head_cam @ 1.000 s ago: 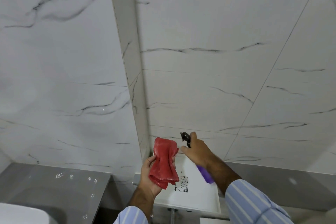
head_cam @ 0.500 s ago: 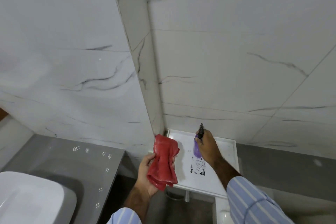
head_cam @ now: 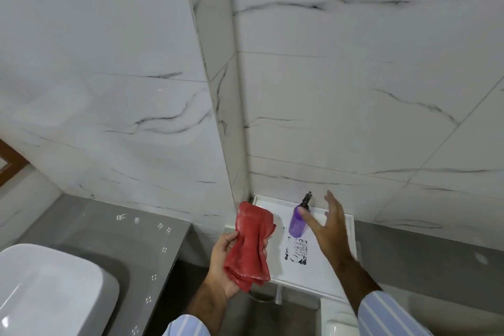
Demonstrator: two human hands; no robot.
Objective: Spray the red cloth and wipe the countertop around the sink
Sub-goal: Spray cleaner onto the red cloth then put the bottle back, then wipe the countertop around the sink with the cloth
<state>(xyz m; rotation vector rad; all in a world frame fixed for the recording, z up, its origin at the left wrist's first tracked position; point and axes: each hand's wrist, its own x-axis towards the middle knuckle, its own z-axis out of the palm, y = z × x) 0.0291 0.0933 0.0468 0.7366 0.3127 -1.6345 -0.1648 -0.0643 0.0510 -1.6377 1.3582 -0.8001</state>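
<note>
My left hand (head_cam: 231, 262) has the red cloth (head_cam: 249, 245) bunched tight in its grip. My right hand (head_cam: 328, 226) is open with fingers spread and holds nothing. It is just beside the purple spray bottle (head_cam: 297, 222), which stands on the white shelf (head_cam: 321, 278) in the wall corner. The grey counter (head_cam: 90, 226) and the white sink (head_cam: 46, 292) are down on my left.

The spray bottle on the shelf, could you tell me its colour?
Purple spray bottle, black nozzle; head view.
</note>
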